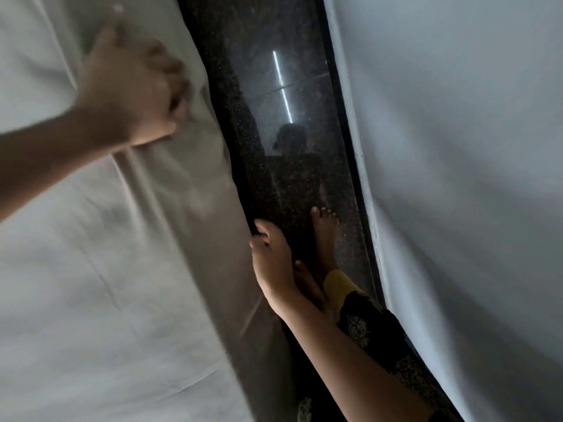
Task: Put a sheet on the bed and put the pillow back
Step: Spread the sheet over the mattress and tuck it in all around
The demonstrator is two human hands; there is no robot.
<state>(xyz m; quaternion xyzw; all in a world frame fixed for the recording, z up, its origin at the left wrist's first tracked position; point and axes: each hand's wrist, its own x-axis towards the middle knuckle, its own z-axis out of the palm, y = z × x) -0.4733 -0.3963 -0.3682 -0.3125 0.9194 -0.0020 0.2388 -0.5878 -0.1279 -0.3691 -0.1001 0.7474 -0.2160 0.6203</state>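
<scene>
The left hand (131, 95) is closed in a grip on a bunched fold of the sheet (91, 269) atop the bed; the right hand (271, 260) is curled at its hanging edge — apparently for tucking. The pillow is not seen.

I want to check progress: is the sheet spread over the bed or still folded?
Spread. The sheet covers the bed top with creases and hangs over the edge, where the left hand bunches it and the right hand touches it.
</scene>
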